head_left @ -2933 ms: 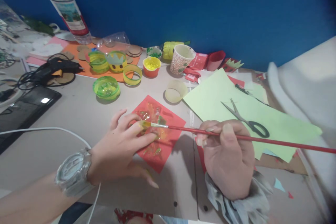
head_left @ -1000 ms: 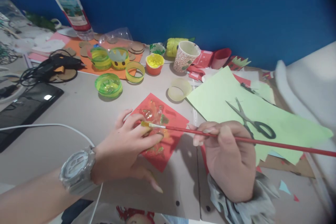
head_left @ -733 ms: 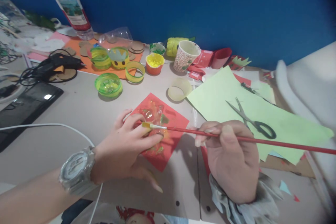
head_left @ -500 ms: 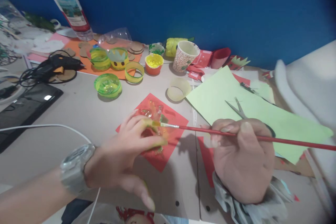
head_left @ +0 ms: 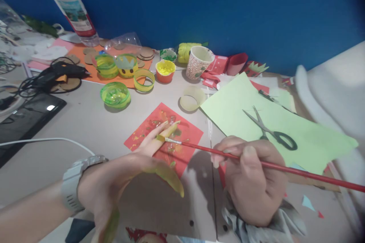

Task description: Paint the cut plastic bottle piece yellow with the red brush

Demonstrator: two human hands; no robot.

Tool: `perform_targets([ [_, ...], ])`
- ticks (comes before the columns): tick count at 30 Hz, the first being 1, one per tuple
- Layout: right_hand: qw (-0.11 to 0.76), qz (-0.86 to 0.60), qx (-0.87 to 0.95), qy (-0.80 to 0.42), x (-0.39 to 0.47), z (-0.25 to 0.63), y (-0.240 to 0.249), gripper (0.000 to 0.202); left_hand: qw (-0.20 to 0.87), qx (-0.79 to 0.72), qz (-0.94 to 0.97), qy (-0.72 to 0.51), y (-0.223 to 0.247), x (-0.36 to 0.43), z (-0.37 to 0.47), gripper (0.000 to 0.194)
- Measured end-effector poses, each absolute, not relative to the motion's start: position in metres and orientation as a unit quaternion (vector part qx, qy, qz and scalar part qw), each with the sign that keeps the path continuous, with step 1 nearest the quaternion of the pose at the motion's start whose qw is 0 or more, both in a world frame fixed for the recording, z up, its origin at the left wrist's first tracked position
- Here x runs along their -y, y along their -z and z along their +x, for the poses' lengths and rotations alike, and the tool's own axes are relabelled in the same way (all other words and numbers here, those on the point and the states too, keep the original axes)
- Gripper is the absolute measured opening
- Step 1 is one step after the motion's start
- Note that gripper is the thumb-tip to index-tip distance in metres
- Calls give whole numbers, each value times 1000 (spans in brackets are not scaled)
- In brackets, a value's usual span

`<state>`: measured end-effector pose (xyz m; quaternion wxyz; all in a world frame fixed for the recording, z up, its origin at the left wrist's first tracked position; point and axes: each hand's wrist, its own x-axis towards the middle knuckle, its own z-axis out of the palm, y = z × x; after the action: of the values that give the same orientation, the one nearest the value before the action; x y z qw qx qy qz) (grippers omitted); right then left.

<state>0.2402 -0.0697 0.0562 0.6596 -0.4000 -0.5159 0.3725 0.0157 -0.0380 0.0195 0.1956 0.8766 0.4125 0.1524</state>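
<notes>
My left hand (head_left: 134,171) hovers above a red sheet of paper (head_left: 188,125), its fingers apart and holding nothing. Yellow-green paint coats several of its fingers and the thumb. In my right hand (head_left: 253,178) is a paintbrush (head_left: 196,146) with a long red handle, pinched between thumb and fingers. The bristles meet a painted finger of my left hand. Wet smears of yellow and green paint dot the red sheet, partly covered by my left hand. A watch (head_left: 72,184) is on my left wrist.
Scissors (head_left: 265,129) lie on light green paper (head_left: 228,106) to the right. Behind stand a patterned paper cup (head_left: 198,64), a small cup of yellow paint (head_left: 165,75) and a green-streaked bowl (head_left: 115,97). A glue gun (head_left: 61,69) and tall plastic bottle (head_left: 76,13) are at left.
My left hand has turned, its painted fingers more visible and the thumb lower. My right hand has moved left and slightly down with the paintbrush, uncovering the scissors' handles.
</notes>
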Motion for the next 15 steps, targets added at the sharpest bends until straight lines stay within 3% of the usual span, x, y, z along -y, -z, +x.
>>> perform_targets([
  [7, 639, -381, 563, -360, 71, 245, -51, 22, 247, -521, 807, -128, -1, 51, 25, 121],
  [15, 643, -374, 578, -334, 72, 247, -49, 19, 249, -528, 798, -149, 6, 53, 24, 112],
])
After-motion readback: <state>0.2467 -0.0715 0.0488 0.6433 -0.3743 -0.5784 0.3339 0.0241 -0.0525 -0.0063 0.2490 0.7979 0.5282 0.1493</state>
